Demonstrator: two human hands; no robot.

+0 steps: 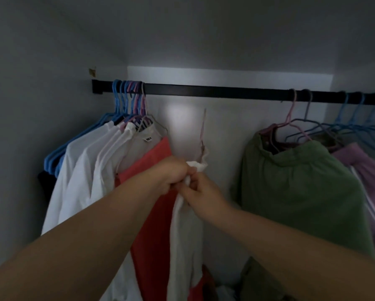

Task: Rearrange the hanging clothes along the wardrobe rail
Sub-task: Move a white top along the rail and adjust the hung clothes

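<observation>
A black wardrobe rail point(214, 92) runs across the back wall. On its left end hang several white garments point(88, 170) and a coral-red garment point(151, 213) on blue and pink hangers. A green garment point(299, 192) and a lilac garment point(369, 177) hang on the right. Below the bare middle of the rail, my left hand point(171, 177) and my right hand point(204, 192) both grip the top of a white garment point(186, 231). Its pink hanger point(202, 135) sticks up, off the rail.
The wardrobe's left side wall point(30, 148) stands close to the white clothes. Bunched clothes point(253, 283) lie at the bottom of the wardrobe. A wide stretch of rail between the two groups carries no hangers.
</observation>
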